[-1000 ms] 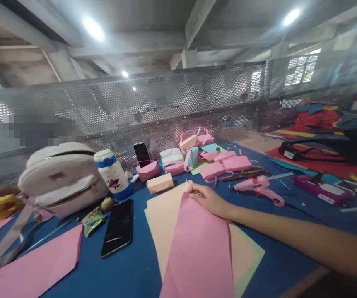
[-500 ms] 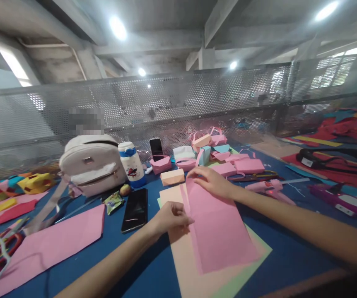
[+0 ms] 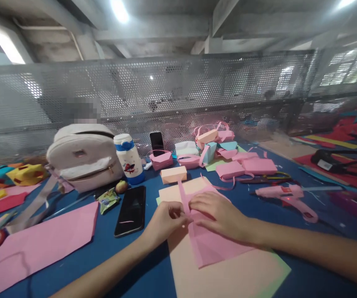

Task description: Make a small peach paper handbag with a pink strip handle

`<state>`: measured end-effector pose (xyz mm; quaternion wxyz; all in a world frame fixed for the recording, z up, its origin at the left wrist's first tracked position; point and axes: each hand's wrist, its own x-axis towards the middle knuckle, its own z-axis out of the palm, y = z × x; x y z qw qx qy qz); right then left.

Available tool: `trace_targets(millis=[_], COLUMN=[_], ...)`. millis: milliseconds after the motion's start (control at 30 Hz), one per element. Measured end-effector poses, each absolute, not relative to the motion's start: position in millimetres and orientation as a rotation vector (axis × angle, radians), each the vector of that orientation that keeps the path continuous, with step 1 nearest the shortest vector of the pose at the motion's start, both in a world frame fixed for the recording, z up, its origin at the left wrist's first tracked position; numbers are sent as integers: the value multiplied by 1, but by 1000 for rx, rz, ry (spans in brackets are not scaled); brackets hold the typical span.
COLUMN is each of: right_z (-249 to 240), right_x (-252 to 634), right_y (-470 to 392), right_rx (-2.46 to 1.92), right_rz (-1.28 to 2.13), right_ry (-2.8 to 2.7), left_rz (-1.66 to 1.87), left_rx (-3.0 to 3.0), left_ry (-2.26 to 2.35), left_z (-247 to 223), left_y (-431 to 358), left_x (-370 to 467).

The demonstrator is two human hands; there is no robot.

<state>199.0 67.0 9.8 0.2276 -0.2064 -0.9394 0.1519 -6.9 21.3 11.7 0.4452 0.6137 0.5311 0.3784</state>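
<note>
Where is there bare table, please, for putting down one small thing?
The blue tabletop shows between the left pink sheet and the flat phone, and between the right hand and the glue gun. Crowded: the far side, with pink paper boxes.

Phone (image 3: 130,212) L of paper (image 3: 212,248), glue gun (image 3: 285,193) R, bottle (image 3: 129,159) bhd phone.

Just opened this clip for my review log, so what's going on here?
At a blue table, a person's left hand pinches a narrow pink strip along one edge of a pink sheet, while the right hand lies on that sheet. Beneath it is a peach sheet, with a green sheet showing underneath. A pink glue gun lies to the right, untouched.
</note>
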Motion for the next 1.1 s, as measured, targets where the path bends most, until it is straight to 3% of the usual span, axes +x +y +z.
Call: trace_targets(millis=[533,1100], right_z=[10,25], right_x=[189,192], right_y=[71,62], right_rx=[-952,-942], right_rz=[1070,1151], right_ry=[-2374,-2338], left_rz=[1047,1119], left_rx=[1364,1370], left_ry=[1389,1413], left_z=[-11,-3], left_y=[17,5], left_x=[-6,-1])
